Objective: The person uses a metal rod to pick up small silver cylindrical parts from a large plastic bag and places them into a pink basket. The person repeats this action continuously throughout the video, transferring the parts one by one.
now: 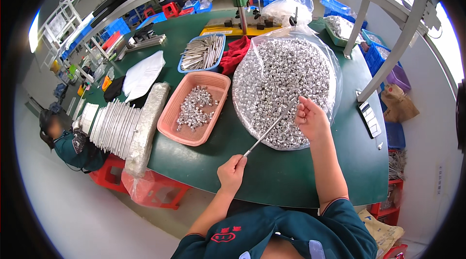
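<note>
The left hand (231,174) is closed on the near end of a thin metal rod (268,134), which slants away toward the right hand (312,119), apart from the left and half-curled; whether it grips anything, I cannot tell. Beneath the right hand, small metal pieces (295,72) fill a clear plastic bag (335,72); beyond the left hand, leftward, sits a pink basket (167,124).

We find lettering on a shirt and a wall.
Below the left hand (231,173), we see red characters (230,229) and a lettered red oval (223,237) on the dark green shirt (262,220); far right of the right hand (311,118), dark characters (439,180) run down the white wall (429,152).
</note>
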A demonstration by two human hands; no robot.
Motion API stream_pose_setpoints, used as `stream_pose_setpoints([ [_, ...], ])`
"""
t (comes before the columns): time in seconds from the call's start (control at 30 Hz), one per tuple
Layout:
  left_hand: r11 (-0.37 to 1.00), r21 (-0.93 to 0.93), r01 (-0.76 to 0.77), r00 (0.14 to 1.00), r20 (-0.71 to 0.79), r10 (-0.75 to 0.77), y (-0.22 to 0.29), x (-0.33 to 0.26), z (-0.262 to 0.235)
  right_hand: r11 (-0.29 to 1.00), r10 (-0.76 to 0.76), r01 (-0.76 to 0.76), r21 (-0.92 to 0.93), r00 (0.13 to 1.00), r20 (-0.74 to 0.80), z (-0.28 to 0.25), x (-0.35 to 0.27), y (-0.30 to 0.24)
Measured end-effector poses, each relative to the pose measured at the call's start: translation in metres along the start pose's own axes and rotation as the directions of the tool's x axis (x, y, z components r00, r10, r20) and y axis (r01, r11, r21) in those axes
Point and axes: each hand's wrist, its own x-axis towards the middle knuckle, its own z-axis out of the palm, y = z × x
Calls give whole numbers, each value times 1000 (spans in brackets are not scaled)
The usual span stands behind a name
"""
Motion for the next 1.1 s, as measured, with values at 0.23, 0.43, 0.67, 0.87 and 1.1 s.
stream_pose_setpoints([
  [0.23, 1000, 10, -15, 1000, -8, 15, 4, 0, -1, 978, -59, 85, 189, 988, -139, -2, 0, -10],
  [0.43, 999, 42, 11, 1000, 18, -12, 6, 0, -3, 991, -110, 105, 88, 993, 49, -14, 11, -9],
  [0.67, 1000, 18, -26, 999, 35, 25, 2, 0, -3, 992, -121, 119, 35, 992, 39, -13, 11, -6],
  [0.87, 998, 36, -45, 997, 57, 43, 5, -1, -3, 992, -99, 89, 90, 988, 119, -20, 15, -1],
  [1.1, 996, 77, -53, 998, 43, 50, 5, -1, -2, 985, -173, 175, 8, 968, 182, -14, 11, 5],
])
